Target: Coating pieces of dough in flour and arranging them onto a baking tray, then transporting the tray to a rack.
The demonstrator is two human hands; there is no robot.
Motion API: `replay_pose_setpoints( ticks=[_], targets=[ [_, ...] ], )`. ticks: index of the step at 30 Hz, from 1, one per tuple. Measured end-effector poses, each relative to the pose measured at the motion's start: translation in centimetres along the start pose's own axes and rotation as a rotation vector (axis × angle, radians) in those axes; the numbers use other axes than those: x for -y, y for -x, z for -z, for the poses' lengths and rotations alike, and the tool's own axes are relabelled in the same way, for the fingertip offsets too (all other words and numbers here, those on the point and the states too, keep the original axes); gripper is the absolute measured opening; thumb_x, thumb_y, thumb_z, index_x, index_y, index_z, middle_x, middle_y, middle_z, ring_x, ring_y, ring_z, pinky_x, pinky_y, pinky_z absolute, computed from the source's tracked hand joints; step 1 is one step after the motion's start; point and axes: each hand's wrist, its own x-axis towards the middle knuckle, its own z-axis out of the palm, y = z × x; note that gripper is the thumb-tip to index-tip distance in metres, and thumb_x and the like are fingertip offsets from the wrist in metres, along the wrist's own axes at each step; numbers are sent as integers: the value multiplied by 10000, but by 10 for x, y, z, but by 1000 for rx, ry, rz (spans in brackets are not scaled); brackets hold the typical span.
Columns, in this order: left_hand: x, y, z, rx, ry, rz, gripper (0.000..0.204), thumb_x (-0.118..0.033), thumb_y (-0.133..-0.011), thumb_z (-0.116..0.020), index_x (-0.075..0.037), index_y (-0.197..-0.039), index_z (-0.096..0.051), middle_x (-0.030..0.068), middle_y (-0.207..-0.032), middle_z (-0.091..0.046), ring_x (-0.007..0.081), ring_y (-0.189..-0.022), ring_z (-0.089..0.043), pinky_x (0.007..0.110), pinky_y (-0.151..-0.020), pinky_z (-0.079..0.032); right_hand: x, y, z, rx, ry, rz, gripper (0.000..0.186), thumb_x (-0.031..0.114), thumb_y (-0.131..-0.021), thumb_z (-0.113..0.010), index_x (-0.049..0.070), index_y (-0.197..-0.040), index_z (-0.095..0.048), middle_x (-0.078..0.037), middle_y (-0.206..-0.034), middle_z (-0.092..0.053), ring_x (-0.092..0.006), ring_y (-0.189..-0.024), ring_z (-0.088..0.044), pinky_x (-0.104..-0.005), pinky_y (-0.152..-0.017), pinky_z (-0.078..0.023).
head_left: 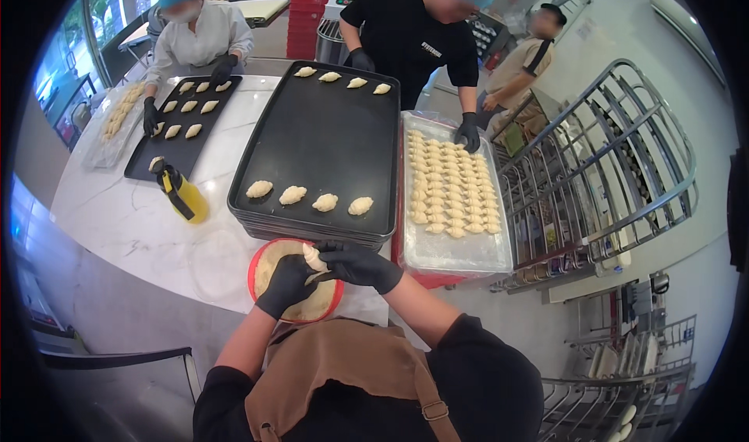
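Above a red round bowl [253, 275] with pale, fine-grained stuff in it, I hold one small rolled dough piece [314, 257], shaped like a little croissant. My left hand [290, 283], in a black glove, grips it from below and the left. From the right, my right hand [357, 266], also black-gloved, has its fingers closed at the dough's side. Just beyond the bowl lies a large black baking tray [320, 142] on a stack of trays. Shaped dough pieces sit in a row near its front edge, like this dough piece [293, 195], and another row lies at its far end.
On the right, a plastic-lined tray [460, 259] carries rows of dough pieces, with a co-worker's gloved hand [468, 132] over it. Another co-worker handles dough at a smaller black tray [142, 161]. A yellow spray bottle [186, 197] stands left. Metal racks [601, 169] line the right.
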Motion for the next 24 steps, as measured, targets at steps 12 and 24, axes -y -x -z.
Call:
replay_pose_setpoints(
  ticks=[12,24],
  targets=[
    [-4,17,-9,158,-269,121,563,-467,-801,-762,-123,-1242,-708,148,-1329,-630,365,-1253,-539,612,-1033,-392,-33,11,39,-405,289,13,367,373,-989,-679,112,-1246,-654,-13,-1128,-686,-124,-996,-655,-306,-820,-559],
    [-6,27,-10,8,-315,120,596,-443,-770,-800,-87,-1240,-707,171,-1264,-656,407,-1228,-545,557,-1006,-423,-31,9,48,-379,382,-7,330,325,-978,-711,91,-1201,-646,-9,-1058,-641,-122,-962,-643,-294,-817,-562]
  ],
)
